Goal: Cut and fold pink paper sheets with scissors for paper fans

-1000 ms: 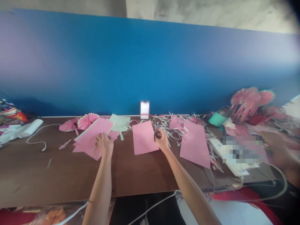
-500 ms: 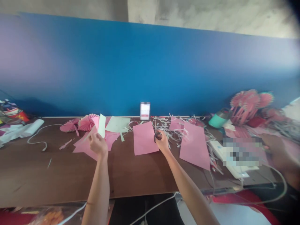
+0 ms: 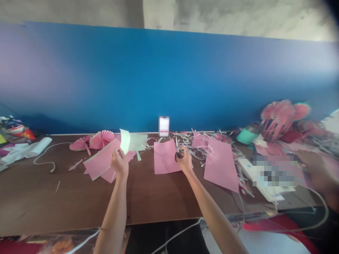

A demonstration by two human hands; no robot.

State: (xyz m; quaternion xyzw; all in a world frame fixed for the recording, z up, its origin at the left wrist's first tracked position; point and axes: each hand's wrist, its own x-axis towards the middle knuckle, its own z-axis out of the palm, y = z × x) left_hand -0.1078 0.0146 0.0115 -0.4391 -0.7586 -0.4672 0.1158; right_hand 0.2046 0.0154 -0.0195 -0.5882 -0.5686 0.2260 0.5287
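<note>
My left hand (image 3: 119,162) is closed, pinching a pale, slightly curled piece of paper (image 3: 125,140) above the table. Just left of it, pink sheets (image 3: 102,158) overlap, one with a pale edge. My right hand (image 3: 185,159) is closed around dark-handled scissors (image 3: 178,155), whose blades point away from me. Under the scissors, a pink sheet (image 3: 164,158) lies flat. Another pink sheet (image 3: 221,164) is to the right of that hand. Pink pleated paper fans (image 3: 102,140) sit behind my left hand.
A phone (image 3: 164,126) with a lit screen stands against the blue partition (image 3: 159,77). White paper strips (image 3: 197,151) are scattered behind my right hand. On the right are a teal cup (image 3: 248,134), more pink fans (image 3: 282,114), a white power strip (image 3: 258,181) and another person's arm (image 3: 317,173).
My left hand has moved right with the pale paper, which has turned to show more of its face. The pale-edged pink sheet now shows beside it. My right hand stays near the same spot with the scissors.
</note>
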